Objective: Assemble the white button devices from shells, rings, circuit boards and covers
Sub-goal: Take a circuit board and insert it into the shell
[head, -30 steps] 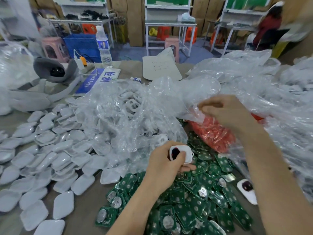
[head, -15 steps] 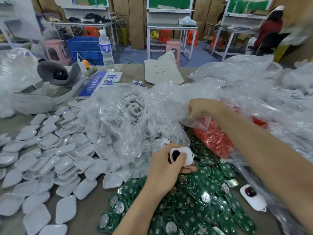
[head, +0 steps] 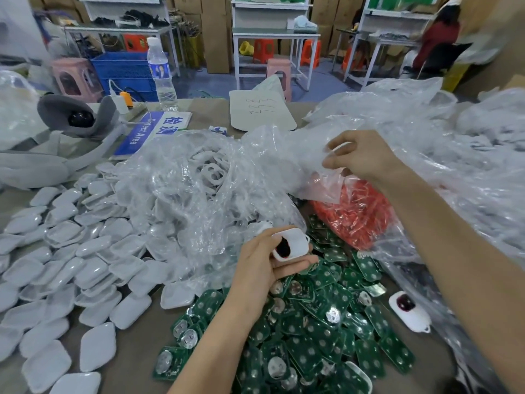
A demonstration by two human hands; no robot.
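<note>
The left hand (head: 262, 264) holds a white shell (head: 295, 240) over the green boards (head: 312, 317); it looks light, hard and smooth, so grip its edges; the right hand (head: 366, 157) pinches a small white part (head: 341, 146), maybe a ring, above the clear bags (head: 199, 194).

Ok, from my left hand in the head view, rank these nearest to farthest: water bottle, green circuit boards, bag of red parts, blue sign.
1. Green circuit boards: directly under and around the left hand, which holds a white shell.
2. Bag of red parts: just beyond, to its right.
3. Blue sign: across the table, left.
4. Water bottle: behind the sign, farthest.
</note>
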